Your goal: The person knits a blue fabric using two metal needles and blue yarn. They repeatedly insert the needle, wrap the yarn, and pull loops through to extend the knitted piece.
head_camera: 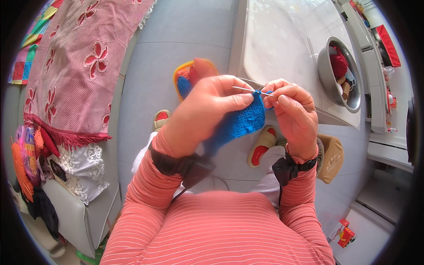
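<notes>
A piece of blue knitting (249, 116) hangs below two thin metal knitting needles (244, 88), whose tips meet at its top corner. My left hand (212, 107) grips the knitted fabric and a needle, thumb pressed near the top stitches. Close beside it, my right hand (293, 111) pinches the other needle, with a loop of blue yarn (269, 96) at its fingertips. The needle's shaft runs back past my right palm. The lower end of the fabric is blurred and partly hidden behind my left wrist.
Beyond my left hand, a yellow basket (176, 78) on the floor holds yarn. A steel bowl (356, 101) with a red yarn ball stands on the white table (281, 43). At left is a sofa under a pink patterned cover (73, 66). Slippers (265, 145) are below.
</notes>
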### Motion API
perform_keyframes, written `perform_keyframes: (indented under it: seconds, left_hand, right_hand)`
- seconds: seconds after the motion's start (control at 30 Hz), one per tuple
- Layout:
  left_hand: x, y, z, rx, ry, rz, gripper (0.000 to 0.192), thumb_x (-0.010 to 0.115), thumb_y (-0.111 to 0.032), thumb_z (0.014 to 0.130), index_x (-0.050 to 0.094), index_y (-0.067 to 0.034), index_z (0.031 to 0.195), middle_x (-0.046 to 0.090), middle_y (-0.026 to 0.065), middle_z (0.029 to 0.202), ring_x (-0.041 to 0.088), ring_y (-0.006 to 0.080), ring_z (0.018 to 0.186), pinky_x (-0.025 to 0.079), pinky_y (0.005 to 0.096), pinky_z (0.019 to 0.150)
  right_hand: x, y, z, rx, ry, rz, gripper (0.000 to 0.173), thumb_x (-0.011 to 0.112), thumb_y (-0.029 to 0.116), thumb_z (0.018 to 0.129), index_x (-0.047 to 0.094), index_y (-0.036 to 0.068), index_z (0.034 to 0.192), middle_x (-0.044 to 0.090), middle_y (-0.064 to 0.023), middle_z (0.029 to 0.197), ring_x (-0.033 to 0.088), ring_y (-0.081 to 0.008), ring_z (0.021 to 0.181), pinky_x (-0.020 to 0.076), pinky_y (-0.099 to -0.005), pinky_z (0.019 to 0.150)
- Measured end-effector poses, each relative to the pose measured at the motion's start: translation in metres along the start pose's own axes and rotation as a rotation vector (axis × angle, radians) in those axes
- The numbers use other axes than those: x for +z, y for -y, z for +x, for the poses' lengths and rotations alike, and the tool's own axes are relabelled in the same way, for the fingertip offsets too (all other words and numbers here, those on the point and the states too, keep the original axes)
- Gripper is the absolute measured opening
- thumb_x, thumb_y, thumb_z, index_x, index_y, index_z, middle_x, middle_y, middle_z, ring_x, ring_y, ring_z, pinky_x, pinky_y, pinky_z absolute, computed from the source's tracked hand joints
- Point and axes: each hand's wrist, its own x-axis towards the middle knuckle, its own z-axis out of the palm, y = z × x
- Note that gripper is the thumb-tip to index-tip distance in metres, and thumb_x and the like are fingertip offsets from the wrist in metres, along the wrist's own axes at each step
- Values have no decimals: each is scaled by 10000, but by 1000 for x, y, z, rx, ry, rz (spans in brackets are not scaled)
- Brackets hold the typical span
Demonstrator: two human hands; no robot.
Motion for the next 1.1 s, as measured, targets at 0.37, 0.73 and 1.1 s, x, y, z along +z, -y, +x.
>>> perform_keyframes:
  seconds: [0.37, 0.73, 1.1]
  left_hand:
    - [2, 5, 4, 125, -127, -28, 98, 665, -67, 930, 673, -8, 1008, 682, 41, 918, 638, 92, 808, 552, 237, 748]
    - [9, 8, 7, 161, -117, 84, 95, 683, -93, 926, 698, -17, 980, 677, 19, 916, 623, 81, 808, 539, 229, 748]
    - [8, 9, 5, 218, -152, -8, 73, 656, -47, 924, 695, -8, 971, 676, 26, 913, 621, 84, 827, 537, 235, 762]
  right_hand:
    - [18, -4, -3, -363, 16, -616, 169, 628, -69, 839, 690, -33, 992, 523, -147, 1268, 496, -109, 760, 438, -254, 712]
    - [7, 4, -1, -493, -79, -598, 46, 674, -43, 856, 672, -21, 897, 537, -145, 1209, 482, -107, 730, 422, -254, 690]
    - [22, -6, -8, -441, -34, -591, 59, 681, 53, 895, 679, 19, 942, 458, -156, 1339, 444, -114, 791, 420, -260, 765]
